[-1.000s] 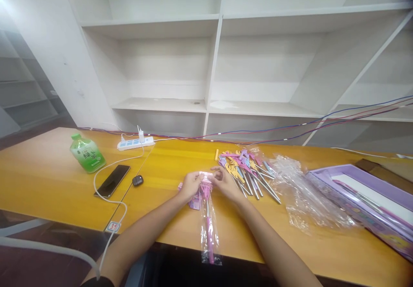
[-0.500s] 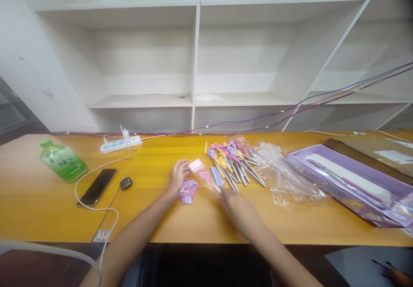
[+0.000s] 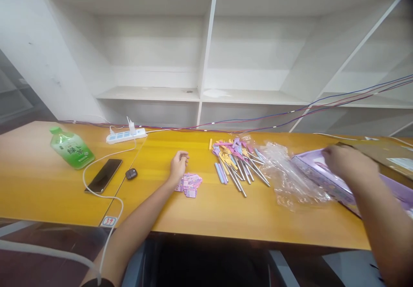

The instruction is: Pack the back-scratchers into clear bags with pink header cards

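Note:
My left hand (image 3: 179,166) rests on the table with loosely bent fingers and nothing in it. Beside its wrist lies a pile of small pink and purple printed cards (image 3: 191,184). My right hand (image 3: 350,162), blurred, is over the long purple box (image 3: 308,158) on the right. Its fingers point down and away, so what they hold, if anything, is hidden. Between my hands lies a heap of back scratchers (image 3: 237,160) with metal rods and hand-shaped heads in purple, yellow and pink. Crumpled clear plastic bags (image 3: 287,177) lie between the heap and the box.
On the left stand a green bottle (image 3: 72,149), a phone (image 3: 105,175) and a black earbud case (image 3: 131,174). A white power strip (image 3: 126,135) lies at the back, its white cable crossing the table. A cardboard box (image 3: 383,149) is behind the purple box. White shelves rise behind.
My right hand has moved from the middle to the purple box, taking the pink wrapped stick away from the cards. My left hand no longer touches it. The view has shifted slightly.

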A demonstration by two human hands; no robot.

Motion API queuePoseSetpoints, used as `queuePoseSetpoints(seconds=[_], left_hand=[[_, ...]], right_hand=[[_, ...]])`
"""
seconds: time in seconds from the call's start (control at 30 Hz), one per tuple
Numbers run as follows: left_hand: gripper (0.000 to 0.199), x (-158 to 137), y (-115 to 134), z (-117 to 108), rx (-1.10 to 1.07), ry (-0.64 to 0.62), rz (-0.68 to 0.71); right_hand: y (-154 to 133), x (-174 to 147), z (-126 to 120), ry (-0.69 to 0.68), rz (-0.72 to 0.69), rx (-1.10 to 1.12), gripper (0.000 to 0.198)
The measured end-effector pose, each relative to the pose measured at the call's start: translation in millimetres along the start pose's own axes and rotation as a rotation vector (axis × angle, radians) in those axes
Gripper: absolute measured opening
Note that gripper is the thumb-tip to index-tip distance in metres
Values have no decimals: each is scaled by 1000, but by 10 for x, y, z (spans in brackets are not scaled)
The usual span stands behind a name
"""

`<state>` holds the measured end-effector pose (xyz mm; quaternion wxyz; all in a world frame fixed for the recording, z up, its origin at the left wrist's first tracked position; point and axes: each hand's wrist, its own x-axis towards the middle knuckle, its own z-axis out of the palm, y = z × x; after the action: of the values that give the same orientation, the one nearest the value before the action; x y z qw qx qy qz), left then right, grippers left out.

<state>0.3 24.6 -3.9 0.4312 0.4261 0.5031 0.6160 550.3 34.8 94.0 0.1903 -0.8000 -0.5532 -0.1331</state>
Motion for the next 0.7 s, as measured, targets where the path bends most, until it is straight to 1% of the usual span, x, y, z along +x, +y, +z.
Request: queuePoseSetpoints(seconds=[0.03,0.1,0.17,0.23,0.27,0.33,0.4,0.47,0.6,0.7], left_hand=[[15,0,-9,0,12,-13,0],[15,-10,-24,5,27,-41,-1],[15,-27,-39,13,52,-68,7],[16,-42,-54,18,79,-92,21],[15,-48,-62,19,92,-104,29],[14,-54,-82,17,119,-128,46],[14,-55,-104,12,153,-151,64],[14,-52,-128,10,190,-166,81],[16,-53,-167,20,270,-182,110],[19,-73,-181,34,332,-207,110]], right_hand=[[-206,-78,26,-124,-23,-10,27],[-670,-241,82,-277,-112,41,27],[-1134,-379,157,-356,-215,105,27],[-1539,-483,255,-433,-321,130,29],[-1711,-525,312,-474,-363,128,31],[-1987,-604,437,-521,-400,122,34],[-2174,-688,563,-523,-391,119,37],[-2280,-779,678,-514,-379,106,36],[-2345,-953,838,-497,-377,59,39],[-2361,-1041,874,-478,-365,30,44]])
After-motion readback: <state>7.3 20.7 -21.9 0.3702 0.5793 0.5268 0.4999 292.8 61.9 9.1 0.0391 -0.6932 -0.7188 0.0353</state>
